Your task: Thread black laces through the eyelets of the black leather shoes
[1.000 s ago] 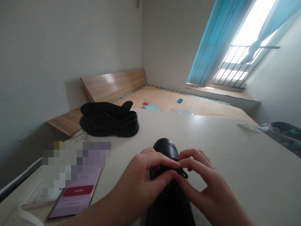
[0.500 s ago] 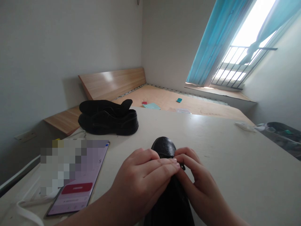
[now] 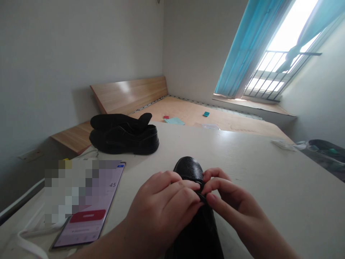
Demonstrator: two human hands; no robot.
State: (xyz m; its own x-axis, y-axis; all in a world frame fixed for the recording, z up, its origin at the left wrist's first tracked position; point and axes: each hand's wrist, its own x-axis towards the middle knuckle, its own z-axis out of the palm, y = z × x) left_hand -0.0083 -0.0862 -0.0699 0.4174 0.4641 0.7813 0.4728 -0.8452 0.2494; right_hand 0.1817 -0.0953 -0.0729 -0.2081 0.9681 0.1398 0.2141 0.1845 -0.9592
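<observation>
The black pebbled-leather shoe (image 3: pixel 188 168) lies toe-away on the pale wooden table (image 3: pixel 256 172), between 2 hands. The left hand (image 3: pixel 164 205) and right hand (image 3: pixel 231 201) each pinch its thin black lace (image 3: pixel 201 195) over the tongue. Gripping short and close there should hold it taut, I'd say.

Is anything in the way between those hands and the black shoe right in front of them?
Nothing visible. The left hand and right hand are both on the shoe, fingertips pinching its lace. The other shoe and the phone lie apart, off to the left.
</observation>
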